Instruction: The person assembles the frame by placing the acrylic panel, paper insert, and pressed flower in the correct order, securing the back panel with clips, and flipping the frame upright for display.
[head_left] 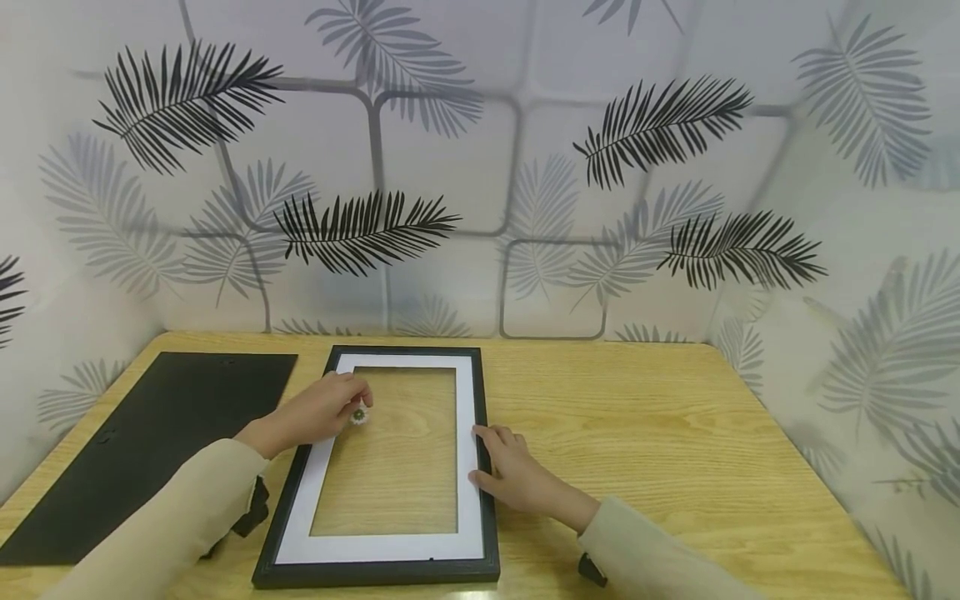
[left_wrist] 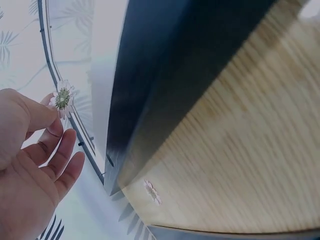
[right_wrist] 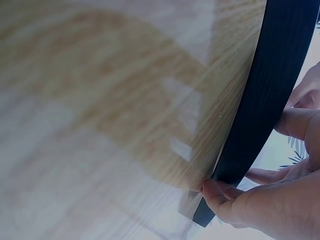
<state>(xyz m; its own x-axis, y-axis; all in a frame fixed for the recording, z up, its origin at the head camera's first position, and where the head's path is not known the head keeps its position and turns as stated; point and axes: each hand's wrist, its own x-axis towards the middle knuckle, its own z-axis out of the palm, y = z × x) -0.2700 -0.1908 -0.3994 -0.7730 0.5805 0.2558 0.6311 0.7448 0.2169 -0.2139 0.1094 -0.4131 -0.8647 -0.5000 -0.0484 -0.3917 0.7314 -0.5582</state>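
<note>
My left hand (head_left: 330,410) pinches a small white flower with a green centre (head_left: 360,414), held by the upper left inner part of a black picture frame (head_left: 491,550). In the left wrist view the flower (left_wrist: 62,99) sits between thumb and fingertips, its other fingers curled. A white mat (head_left: 390,547) borders the frame's see-through middle. On the frame's right side, my right hand (head_left: 517,473) grips the edge, thumb and fingers spread along it. The right wrist view has its fingers (right_wrist: 215,195) against the dark frame bar (right_wrist: 250,125).
A black backing board (head_left: 172,433) lies on the wooden table (head_left: 637,417) left of the frame. Behind stands a translucent leaf-patterned sheet (head_left: 480,275). A second flower shape (left_wrist: 152,192) appears in the left wrist view; I cannot tell whether it is a reflection.
</note>
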